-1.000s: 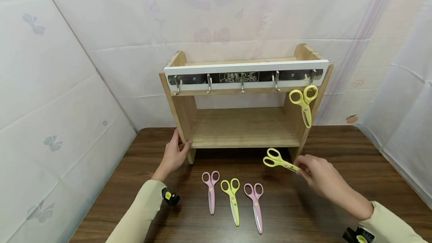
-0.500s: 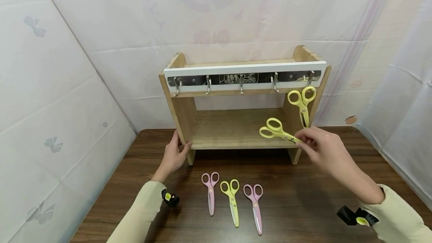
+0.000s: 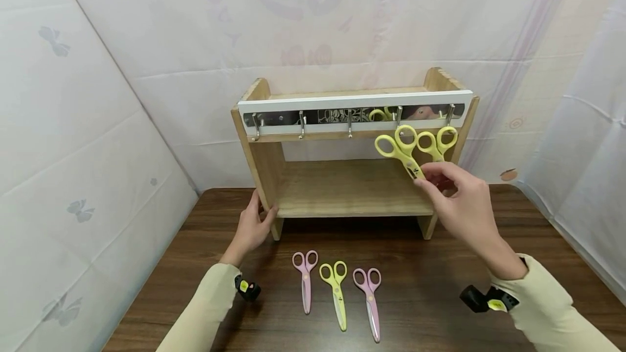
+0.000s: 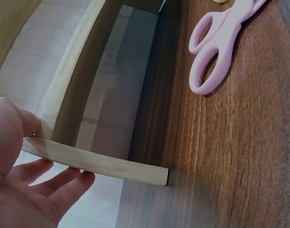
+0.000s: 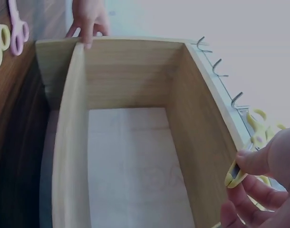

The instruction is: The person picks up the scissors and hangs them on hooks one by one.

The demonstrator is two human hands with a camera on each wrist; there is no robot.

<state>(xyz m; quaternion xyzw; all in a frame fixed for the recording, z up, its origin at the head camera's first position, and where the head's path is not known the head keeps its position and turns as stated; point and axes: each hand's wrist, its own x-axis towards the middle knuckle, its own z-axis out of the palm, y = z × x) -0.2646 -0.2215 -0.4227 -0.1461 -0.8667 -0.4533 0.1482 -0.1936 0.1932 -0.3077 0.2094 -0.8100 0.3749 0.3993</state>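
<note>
My right hand [image 3: 459, 197] pinches a pair of yellow scissors [image 3: 402, 148] by the blades, finger loops pointing up at the hook second from the right. Beside it, another yellow pair of scissors [image 3: 437, 143] hangs from the rightmost hook, its lower part hidden behind my hand. My left hand [image 3: 251, 227] grips the lower left side panel of the wooden shelf [image 3: 352, 213], thumb in front and fingers behind, as the left wrist view shows. The white hook rail [image 3: 352, 98] runs across the shelf's upper front.
On the brown table [image 3: 415, 297] before the shelf lie a left pink pair of scissors [image 3: 306, 281], a middle yellow pair [image 3: 337, 292] and a right pink pair [image 3: 370, 303]. A pale patterned cloth [image 3: 195, 26] stands behind and at the sides.
My right hand has lifted the yellow scissors from low over the table up to the hook rail, and their loops have turned upward. My left hand keeps its grip on the shelf.
</note>
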